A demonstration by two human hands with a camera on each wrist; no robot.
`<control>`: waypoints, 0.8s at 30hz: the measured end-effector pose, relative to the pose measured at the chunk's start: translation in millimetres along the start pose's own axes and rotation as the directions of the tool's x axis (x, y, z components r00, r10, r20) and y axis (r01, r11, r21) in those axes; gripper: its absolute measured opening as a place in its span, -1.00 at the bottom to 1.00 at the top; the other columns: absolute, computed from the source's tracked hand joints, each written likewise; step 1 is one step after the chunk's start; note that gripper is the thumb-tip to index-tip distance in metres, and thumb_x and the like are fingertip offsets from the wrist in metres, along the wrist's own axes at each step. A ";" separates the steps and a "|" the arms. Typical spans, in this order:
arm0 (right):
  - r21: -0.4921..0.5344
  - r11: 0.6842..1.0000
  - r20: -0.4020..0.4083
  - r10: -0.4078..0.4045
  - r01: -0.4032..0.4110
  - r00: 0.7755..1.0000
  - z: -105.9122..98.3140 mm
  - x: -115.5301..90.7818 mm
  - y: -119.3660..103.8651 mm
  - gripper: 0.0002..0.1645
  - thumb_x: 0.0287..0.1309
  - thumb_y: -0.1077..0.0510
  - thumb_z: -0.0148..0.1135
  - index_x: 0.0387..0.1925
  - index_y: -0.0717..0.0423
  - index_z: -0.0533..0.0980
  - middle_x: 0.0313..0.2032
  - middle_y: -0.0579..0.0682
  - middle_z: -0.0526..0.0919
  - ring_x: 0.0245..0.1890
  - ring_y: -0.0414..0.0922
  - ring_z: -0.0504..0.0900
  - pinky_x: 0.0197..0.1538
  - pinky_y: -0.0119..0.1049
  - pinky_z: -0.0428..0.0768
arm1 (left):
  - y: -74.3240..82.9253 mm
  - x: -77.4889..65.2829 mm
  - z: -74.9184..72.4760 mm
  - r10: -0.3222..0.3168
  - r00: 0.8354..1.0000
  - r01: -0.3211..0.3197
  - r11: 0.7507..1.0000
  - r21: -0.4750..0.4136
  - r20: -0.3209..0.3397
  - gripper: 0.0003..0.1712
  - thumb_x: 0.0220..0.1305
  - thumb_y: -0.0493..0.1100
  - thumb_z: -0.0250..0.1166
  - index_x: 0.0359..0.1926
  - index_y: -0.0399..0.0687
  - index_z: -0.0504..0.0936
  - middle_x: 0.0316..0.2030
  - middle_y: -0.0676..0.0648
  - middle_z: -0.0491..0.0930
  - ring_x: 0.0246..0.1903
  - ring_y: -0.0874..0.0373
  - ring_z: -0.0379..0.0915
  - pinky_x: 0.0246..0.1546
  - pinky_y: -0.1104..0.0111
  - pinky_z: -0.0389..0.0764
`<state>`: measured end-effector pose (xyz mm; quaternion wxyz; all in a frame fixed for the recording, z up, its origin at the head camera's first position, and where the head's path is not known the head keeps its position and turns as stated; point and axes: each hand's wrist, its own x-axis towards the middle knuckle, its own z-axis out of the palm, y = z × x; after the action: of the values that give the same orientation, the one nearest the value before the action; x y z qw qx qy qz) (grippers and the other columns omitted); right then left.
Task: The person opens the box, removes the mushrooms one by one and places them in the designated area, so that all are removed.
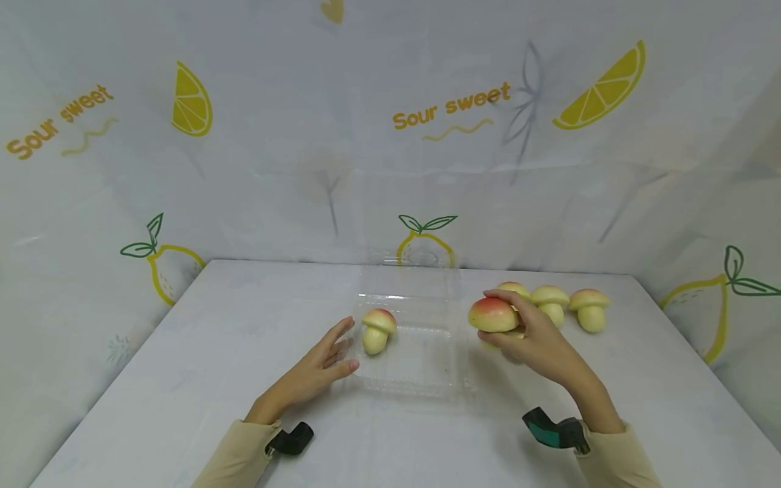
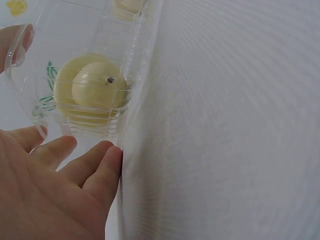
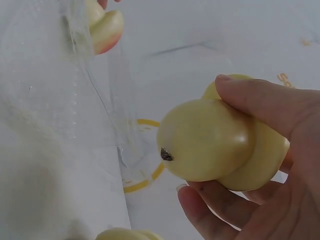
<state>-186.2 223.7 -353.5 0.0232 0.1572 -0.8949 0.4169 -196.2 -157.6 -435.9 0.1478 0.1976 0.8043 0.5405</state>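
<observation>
My right hand (image 1: 543, 346) holds a toy mushroom (image 1: 491, 316) by its red-tinged yellow cap, off the table to the right of a clear plastic box. In the right wrist view, the thumb and fingers curl round the cap, and the pale stem (image 3: 200, 142) with a dark spot points away from the palm. The clear box (image 1: 421, 359) lies with its lid (image 1: 409, 281) raised at the back. Inside, at the left, sits another toy mushroom (image 1: 377, 331). My left hand (image 1: 314, 373) is at the box's left wall, fingers loosely spread; its fingertips (image 2: 107, 150) are close to the plastic.
Several more toy mushrooms (image 1: 589, 310) stand on the white table (image 1: 244, 325) behind and right of my right hand, some partly hidden by it. A white printed curtain (image 1: 293, 135) hangs behind the table's back edge.
</observation>
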 end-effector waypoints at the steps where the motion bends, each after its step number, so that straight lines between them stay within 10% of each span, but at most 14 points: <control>1: -0.003 1.000 -0.005 -0.004 0.004 1.000 -1.4 -0.3 0.5 -0.22 0.19 -0.02 0.40 0.36 0.03 0.30 0.29 0.08 0.39 0.03 -0.13 0.54 -0.10 -0.44 0.61 | 0.1 0.1 0.1 -0.001 1.000 0.001 1.000 -0.001 0.001 -0.01 0.40 0.01 0.25 0.59 0.10 -0.19 0.59 -0.04 -0.15 0.53 -0.17 -0.05 0.50 -0.06 0.12; 7: 0.011 0.999 -0.020 -0.038 0.039 0.999 -6.1 0.9 6.8 -0.25 0.19 0.04 0.41 0.34 0.06 0.30 0.29 0.06 0.40 -0.02 -0.40 0.53 -0.06 -0.51 0.61 | 0.2 0.3 0.2 -0.002 1.000 0.002 1.000 0.008 -0.002 -0.02 0.40 0.01 0.25 0.59 0.11 -0.18 0.59 -0.04 -0.14 0.53 -0.16 -0.04 0.49 -0.06 0.12; 24: 0.006 0.998 -0.033 0.060 -0.060 0.998 -36.1 -8.2 20.5 -0.16 0.27 0.03 0.33 0.43 0.16 0.15 0.22 0.21 0.42 -0.01 -0.25 0.55 -0.13 -0.52 0.61 | -1.4 0.7 -0.2 0.011 1.000 -0.011 1.000 0.000 0.005 -0.02 0.40 0.00 0.25 0.59 0.08 -0.19 0.59 -0.08 -0.15 0.53 -0.17 -0.06 0.50 -0.07 0.10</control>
<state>-187.8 265.4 -346.6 0.0252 0.1236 -0.8976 0.4224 -197.2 -157.9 -437.2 0.1467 0.2036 0.8028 0.5409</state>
